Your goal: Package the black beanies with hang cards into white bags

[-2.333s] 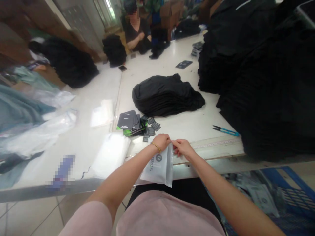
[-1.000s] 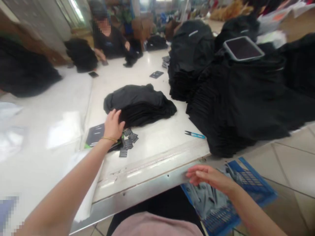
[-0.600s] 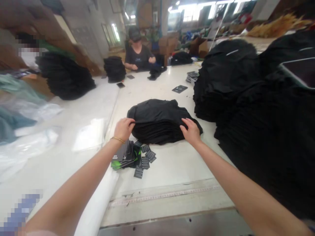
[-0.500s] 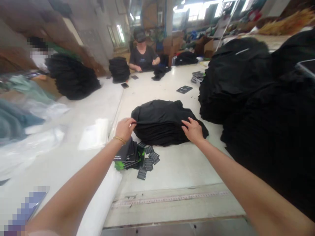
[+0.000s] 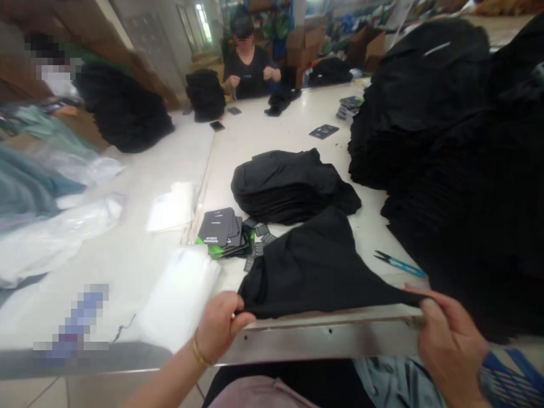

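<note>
Left hand (image 5: 225,317) and right hand (image 5: 437,328) each hold one end of a black cloth (image 5: 310,275) – over the near edge of the worktop (image 5: 263,136). Below the worktop is a blue crate (image 5: 508,385) with greyish bags (image 5: 395,382).

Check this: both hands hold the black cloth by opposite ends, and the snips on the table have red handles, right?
Not quite: the snips are blue-handled, not red-handled, as the head view shows. The left hand and right hand do hold the black cloth by opposite ends.
</note>
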Demonstrator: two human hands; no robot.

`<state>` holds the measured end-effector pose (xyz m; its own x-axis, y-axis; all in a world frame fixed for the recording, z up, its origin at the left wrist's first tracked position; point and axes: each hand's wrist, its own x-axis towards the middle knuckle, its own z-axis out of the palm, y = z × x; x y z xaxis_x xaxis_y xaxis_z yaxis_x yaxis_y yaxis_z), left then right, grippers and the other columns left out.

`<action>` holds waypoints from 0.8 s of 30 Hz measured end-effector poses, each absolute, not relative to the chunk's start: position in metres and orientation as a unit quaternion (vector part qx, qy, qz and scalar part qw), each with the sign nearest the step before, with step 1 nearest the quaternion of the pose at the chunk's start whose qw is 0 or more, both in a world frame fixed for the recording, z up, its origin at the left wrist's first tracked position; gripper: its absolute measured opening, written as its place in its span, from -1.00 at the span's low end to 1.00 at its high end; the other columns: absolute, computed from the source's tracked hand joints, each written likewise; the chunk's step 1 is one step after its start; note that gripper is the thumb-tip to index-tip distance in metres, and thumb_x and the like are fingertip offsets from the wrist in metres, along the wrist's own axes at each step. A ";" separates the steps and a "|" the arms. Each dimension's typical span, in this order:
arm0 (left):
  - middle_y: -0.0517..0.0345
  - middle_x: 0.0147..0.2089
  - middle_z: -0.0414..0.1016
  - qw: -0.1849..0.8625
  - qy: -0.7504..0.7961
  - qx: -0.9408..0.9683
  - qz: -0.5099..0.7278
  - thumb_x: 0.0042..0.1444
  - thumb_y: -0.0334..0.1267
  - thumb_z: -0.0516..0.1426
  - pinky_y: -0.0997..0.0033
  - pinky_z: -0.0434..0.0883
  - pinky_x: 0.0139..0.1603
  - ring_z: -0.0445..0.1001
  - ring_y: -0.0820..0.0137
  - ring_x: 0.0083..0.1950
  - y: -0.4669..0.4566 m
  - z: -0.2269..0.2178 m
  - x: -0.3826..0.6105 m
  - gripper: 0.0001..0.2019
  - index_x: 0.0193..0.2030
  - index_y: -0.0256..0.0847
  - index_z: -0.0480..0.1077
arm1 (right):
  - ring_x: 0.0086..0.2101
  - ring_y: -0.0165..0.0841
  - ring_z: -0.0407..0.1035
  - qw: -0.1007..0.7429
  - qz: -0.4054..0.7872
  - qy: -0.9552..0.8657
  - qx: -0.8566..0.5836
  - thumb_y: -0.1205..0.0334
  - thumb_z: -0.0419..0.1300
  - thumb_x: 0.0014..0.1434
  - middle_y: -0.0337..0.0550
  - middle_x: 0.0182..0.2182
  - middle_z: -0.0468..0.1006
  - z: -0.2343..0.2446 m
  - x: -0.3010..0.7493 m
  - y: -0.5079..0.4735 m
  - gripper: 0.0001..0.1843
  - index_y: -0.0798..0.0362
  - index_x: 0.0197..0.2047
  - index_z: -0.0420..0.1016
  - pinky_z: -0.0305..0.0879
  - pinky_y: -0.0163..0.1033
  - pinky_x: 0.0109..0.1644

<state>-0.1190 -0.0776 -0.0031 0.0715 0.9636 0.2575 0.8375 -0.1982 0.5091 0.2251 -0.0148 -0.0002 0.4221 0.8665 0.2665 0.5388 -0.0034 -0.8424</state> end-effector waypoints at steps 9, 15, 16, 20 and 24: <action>0.25 -0.55 0.24 0.266 0.763 0.479 0.342 0.19 -0.09 -0.20 0.43 0.24 -0.40 0.26 0.41 -0.44 -0.117 -0.030 -0.106 -0.63 -0.56 -0.15 0.19 | -0.29 -0.22 0.37 0.411 0.108 -0.594 -0.683 0.04 0.00 0.09 -0.07 -0.33 0.49 -0.051 0.218 0.019 -0.71 0.04 -0.26 0.39 0.27 -0.13 -0.16; 0.20 -0.42 0.34 0.370 0.725 0.443 0.376 0.10 0.01 -0.04 0.36 0.31 -0.30 0.37 0.35 -0.35 -0.084 -0.047 -0.119 -0.57 0.02 -0.24 0.21 | -0.12 -0.08 0.33 0.335 0.045 -0.737 -0.586 0.12 -0.03 0.15 0.19 -0.16 0.48 -0.064 0.175 0.074 -0.59 0.19 -0.05 0.36 0.23 0.02 -0.06; 0.21 -0.45 0.32 0.359 0.733 0.443 0.371 0.11 0.01 -0.04 0.35 0.31 -0.32 0.36 0.35 -0.37 -0.083 -0.053 -0.118 -0.56 0.01 -0.24 0.21 | -0.04 -0.08 0.28 0.322 0.039 -0.764 -0.557 0.13 -0.02 0.15 0.18 -0.07 0.44 -0.066 0.172 0.069 -0.58 0.17 0.00 0.34 0.18 0.03 0.01; 0.25 -0.53 0.30 0.319 0.751 0.472 0.334 0.14 0.00 -0.08 0.34 0.30 -0.36 0.36 0.35 -0.43 -0.089 -0.064 -0.119 -0.62 -0.06 -0.22 0.25 | 0.14 -0.09 0.08 0.202 0.046 -0.851 -0.483 0.12 -0.03 0.16 -0.05 0.14 0.28 -0.088 0.189 0.046 -0.56 -0.06 0.12 0.26 -0.03 0.13 0.15; 0.25 -0.50 0.34 0.291 0.756 0.514 0.282 0.07 -0.02 0.02 0.33 0.33 -0.38 0.37 0.35 -0.47 -0.103 -0.068 -0.133 -0.61 -0.05 -0.21 0.25 | 0.17 0.04 0.01 0.160 0.039 -0.806 -0.568 0.08 -0.03 0.15 0.04 0.18 0.20 -0.102 0.215 0.044 -0.49 0.02 0.16 0.21 -0.18 0.34 0.13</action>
<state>-0.1325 -0.1031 -0.0675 -0.3035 0.9409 -0.1502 0.6131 0.3135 0.7251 0.2147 0.0438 -0.1024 -0.3027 0.9287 0.2140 0.9041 0.3509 -0.2439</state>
